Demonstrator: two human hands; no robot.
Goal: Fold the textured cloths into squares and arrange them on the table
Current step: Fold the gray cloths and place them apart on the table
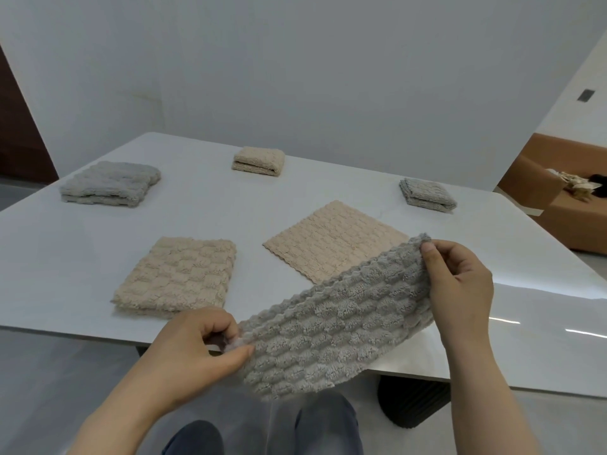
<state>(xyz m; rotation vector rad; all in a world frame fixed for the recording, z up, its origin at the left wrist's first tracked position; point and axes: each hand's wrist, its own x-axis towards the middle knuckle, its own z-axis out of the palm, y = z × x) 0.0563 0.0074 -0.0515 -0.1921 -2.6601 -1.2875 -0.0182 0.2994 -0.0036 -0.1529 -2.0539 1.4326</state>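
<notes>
Fingers (430, 249) of both my hands pinch the grey cloth (331, 326) — held up over the worktop's (65, 257) near edge.
My left hand (193, 349) grips its lower corner, right hand (460, 280) its upper corner; an open beige cloth (331, 244) lies flat just behind.

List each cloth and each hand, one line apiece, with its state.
Held grey cloth: unfolded, lifted, sagging between both hands.
Left hand: pinches its near corner.
Right hand: pinches its far corner.
Flat beige cloth: unfolded, lying flat.
Near beige cloth: folded.
Left grey cloth: folded.
Far beige cloth: folded small.
Right grey cloth: folded small.
</notes>
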